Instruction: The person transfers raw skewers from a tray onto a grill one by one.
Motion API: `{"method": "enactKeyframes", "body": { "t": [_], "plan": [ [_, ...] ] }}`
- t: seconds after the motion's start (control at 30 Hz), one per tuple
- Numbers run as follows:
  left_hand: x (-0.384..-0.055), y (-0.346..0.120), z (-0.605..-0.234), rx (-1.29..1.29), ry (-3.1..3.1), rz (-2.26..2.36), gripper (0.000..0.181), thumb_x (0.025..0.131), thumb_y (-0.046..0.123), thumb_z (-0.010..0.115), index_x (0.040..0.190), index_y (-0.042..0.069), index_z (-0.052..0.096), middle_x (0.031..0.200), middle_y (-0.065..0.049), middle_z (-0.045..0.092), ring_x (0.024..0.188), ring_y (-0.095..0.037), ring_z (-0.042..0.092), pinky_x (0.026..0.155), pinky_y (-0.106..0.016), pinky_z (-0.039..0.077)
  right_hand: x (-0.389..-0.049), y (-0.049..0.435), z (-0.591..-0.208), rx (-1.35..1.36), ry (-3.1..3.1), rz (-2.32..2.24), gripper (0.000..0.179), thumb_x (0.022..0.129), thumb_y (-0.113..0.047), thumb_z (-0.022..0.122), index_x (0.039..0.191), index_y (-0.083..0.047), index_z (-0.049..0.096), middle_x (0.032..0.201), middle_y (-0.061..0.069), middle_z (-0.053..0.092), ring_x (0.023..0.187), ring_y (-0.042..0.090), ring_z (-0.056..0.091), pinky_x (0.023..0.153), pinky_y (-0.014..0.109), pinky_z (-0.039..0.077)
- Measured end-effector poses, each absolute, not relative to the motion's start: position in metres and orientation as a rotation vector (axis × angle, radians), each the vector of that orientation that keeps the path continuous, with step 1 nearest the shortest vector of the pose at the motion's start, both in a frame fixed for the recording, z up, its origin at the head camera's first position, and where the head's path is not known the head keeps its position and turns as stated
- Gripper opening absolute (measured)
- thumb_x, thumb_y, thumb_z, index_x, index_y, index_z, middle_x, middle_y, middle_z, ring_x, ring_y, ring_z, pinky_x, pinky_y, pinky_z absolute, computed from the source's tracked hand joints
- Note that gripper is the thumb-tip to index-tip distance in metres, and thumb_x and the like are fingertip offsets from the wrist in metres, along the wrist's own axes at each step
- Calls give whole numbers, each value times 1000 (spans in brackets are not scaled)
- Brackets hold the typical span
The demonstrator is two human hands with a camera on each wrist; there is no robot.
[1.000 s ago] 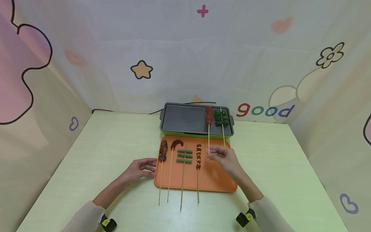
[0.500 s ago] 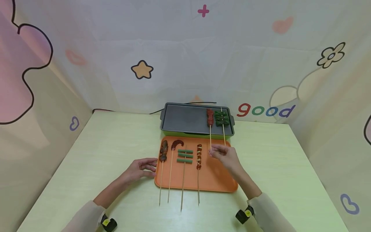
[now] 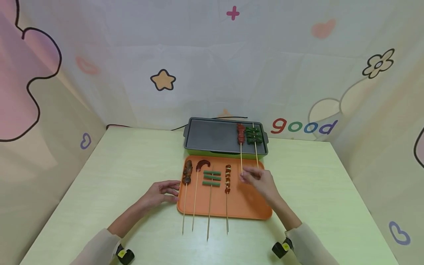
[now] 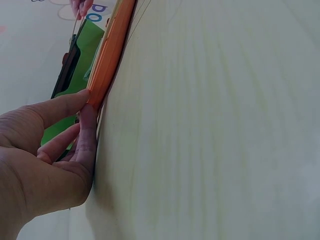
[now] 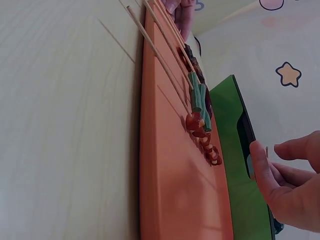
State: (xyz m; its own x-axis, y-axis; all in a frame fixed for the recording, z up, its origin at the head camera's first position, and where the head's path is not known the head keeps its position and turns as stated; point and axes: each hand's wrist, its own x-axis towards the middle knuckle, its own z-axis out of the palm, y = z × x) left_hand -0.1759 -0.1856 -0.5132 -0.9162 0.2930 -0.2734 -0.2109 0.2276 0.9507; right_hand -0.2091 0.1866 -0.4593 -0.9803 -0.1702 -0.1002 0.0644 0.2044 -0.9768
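Note:
My right hand [image 3: 261,182] holds the wooden stick of a red meat skewer [image 3: 241,134] between thumb and fingers. The red pieces are over the right part of a dark grill plate [image 3: 208,138], beside a green leafy vegetable skewer [image 3: 253,135]. In the right wrist view, the stick's end shows between the thumb and fingers of my right hand [image 5: 295,182]. My left hand [image 3: 159,193] rests with its fingertips against the left rim of an orange tray [image 3: 245,209]. In the left wrist view, the fingers of my left hand [image 4: 55,145] meet the tray's edge.
On the tray lie a brown meat skewer [image 3: 187,173], a curled dark red skewer [image 3: 202,164], a green bean-like skewer [image 3: 212,178] and a thin reddish-brown skewer [image 3: 227,178]. Their sticks overhang the front rim. A printed curtain [image 3: 198,55] stands behind the grill.
My right hand has shifted the red meat skewer slightly right, closer to the green leafy skewer, and a little toward me. My left hand has stayed at the tray's rim.

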Motion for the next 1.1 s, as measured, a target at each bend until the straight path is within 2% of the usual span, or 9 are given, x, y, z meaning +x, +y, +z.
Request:
{"method": "enactKeyframes", "body": {
  "t": [0.3,0.53,0.77,0.93,1.1],
  "plan": [
    [-175,-186,-514,84,2114,1736,59,90,4,75,145,-4,53,130,-22,65,104,-13,67,86,-20,55,-180,206,-462,-121,2204,-1810,40,102,-4,60,136,18,53,120,31,69,97,17,76,92,36,59],
    [-174,-186,-514,92,2091,1752,60,91,6,76,146,-4,52,131,-22,65,105,-13,66,87,-22,55,-152,217,-475,-202,2053,-1819,46,101,-9,63,135,21,51,116,19,75,97,11,75,89,28,60],
    [-175,-187,-513,80,2100,1746,60,90,6,76,145,-3,53,126,-17,68,105,-12,66,86,-21,55,-127,209,-493,-248,1911,-1806,46,100,-9,65,132,21,53,118,30,71,98,14,75,88,28,60],
    [-175,-187,-513,68,2114,1733,59,90,7,76,144,-3,54,124,-14,70,105,-12,66,86,-22,55,-117,200,-500,-225,1838,-1816,45,99,-9,66,130,21,55,116,27,72,98,16,76,87,28,60],
    [-174,-186,-513,88,2098,1750,60,91,6,75,145,-4,52,129,-20,67,104,-11,65,85,-21,55,-112,194,-505,-227,1770,-1831,43,99,-7,65,128,23,55,113,26,73,96,17,76,85,28,61]
  ]
}}
